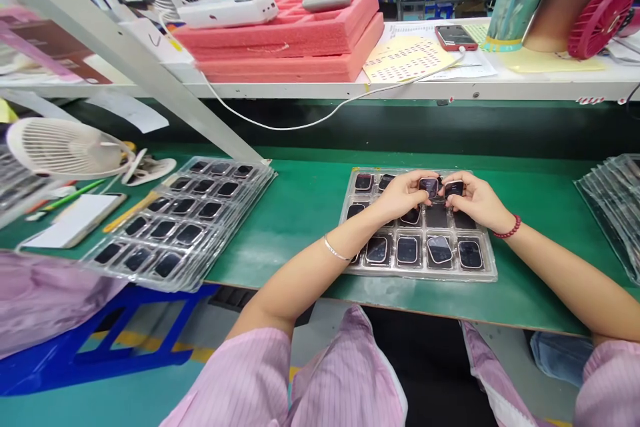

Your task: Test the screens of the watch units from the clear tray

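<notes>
A clear plastic tray (487, 272) lies on the green bench in front of me, its pockets filled with several small black square screens. My left hand (403, 195) pinches one black screen (429, 187) above the tray's far row. My right hand (475, 200) pinches a second black screen (454, 189) right beside it. The two hands nearly touch over the tray. One screen (439, 248) in the near row sits tilted in its pocket.
A stack of filled clear trays (180, 220) lies to the left. More clear trays (617, 203) sit at the right edge. A white fan (63, 147), a phone (75, 220) and pens are far left. Pink foam trays (300, 33) rest on the upper shelf.
</notes>
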`<state>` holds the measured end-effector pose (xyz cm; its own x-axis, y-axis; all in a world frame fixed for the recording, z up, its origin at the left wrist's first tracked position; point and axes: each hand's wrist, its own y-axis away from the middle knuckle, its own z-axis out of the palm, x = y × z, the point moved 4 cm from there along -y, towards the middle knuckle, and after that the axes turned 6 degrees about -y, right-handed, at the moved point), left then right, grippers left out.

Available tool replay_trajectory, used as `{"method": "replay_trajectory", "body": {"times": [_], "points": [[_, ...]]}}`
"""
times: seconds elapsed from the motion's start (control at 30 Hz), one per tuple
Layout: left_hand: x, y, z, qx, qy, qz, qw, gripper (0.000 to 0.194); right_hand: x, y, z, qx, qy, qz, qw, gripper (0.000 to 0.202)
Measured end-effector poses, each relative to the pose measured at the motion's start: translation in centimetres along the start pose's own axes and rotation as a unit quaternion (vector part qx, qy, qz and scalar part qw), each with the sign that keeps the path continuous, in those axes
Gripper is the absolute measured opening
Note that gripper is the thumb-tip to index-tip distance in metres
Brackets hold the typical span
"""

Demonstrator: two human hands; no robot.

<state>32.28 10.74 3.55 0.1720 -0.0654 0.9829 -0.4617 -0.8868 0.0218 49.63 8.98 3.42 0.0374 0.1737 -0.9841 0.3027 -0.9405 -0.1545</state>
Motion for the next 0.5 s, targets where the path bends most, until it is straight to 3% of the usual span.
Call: {"method": "replay_trajectory", "body": {"times": [0.5], "points": [[0.68,0.33,-0.03,0.017,-0.01,0.01,1.0,0.03,0.24,0.12,-0.08,-0.019,-0.005,0.015,1.0,0.022]]}}
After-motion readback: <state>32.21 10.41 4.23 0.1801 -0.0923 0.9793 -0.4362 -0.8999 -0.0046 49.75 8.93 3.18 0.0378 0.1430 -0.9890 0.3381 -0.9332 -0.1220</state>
